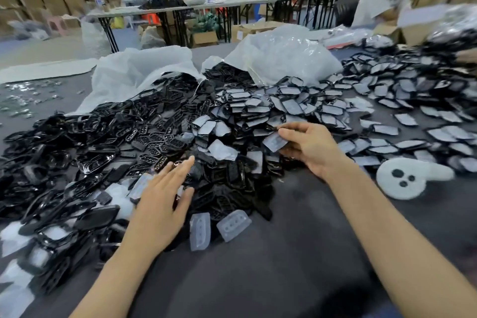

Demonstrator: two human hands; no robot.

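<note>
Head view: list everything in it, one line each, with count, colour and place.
black shells: heap, uncounted, black, table's left and centre
film-covered pieces: heap, uncounted, grey film on black, centre to right
plastic bags: two, translucent white, behind the heaps
clear pads: two, translucent, heap's near edge
dotted pad: one, white with three dark dots, right
table: one, dark grey, beneath all
left hand: fingers straight, over black shells
right hand: pinches held piece, grey film
</note>
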